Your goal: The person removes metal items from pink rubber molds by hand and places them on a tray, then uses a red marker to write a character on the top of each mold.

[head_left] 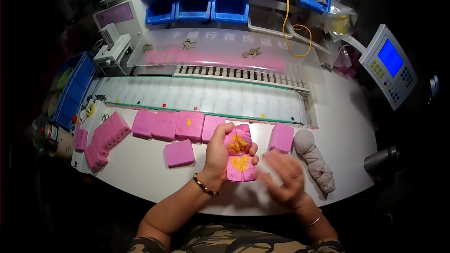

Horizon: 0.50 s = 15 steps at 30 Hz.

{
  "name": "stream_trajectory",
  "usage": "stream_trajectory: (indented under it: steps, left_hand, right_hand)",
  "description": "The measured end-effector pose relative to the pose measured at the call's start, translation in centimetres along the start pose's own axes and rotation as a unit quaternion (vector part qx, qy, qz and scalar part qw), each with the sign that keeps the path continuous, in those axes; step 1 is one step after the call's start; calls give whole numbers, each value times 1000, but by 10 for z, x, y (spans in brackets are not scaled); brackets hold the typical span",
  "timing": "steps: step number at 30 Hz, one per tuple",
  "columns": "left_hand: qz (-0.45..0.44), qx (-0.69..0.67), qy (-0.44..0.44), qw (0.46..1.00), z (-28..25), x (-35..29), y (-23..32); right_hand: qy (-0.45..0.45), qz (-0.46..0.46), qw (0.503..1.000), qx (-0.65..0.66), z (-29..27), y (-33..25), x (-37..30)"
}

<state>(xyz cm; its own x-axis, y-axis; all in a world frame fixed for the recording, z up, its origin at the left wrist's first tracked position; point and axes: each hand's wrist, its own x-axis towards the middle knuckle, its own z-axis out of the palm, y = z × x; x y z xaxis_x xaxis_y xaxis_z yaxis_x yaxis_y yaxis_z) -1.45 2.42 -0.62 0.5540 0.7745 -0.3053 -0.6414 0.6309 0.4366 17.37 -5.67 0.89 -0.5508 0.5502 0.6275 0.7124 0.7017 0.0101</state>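
Observation:
My left hand (217, 155) is closed round a pink rubber mould (241, 172), which is folded open so that two facing inner surfaces show. Each surface has a yellow patch at its middle, with creases or cuts running outward. Just to the right, my right hand (287, 178) hovers with its fingers apart and smeared by motion; nothing shows in it. Beyond those fingers a pink block (281, 137) lies on the table. Left of my left hand is a single pink block (179, 153), and behind it runs a row of similar blocks (164, 124).
A machine with a pale slotted bed (201, 96) and clear cover (220, 49) fills the back. Blue bins (193, 7) stand above it. At the right are a beige cloth bundle (318, 166) and a control panel with a blue screen (390, 65). Stacked pink blocks (110, 133) sit left.

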Motion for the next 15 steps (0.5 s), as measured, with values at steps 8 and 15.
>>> stream_trajectory:
  steps: [8, 15]
  left_hand:
    - [3, -30, 53, 998, 0, 7, -4]
    - [4, 11, 80, 997, 1, 10, -17]
  right_hand:
    - [-148, 367, 918, -14, -40, 57, -45]
    - [30, 292, 955, -45, -64, 42, -7]
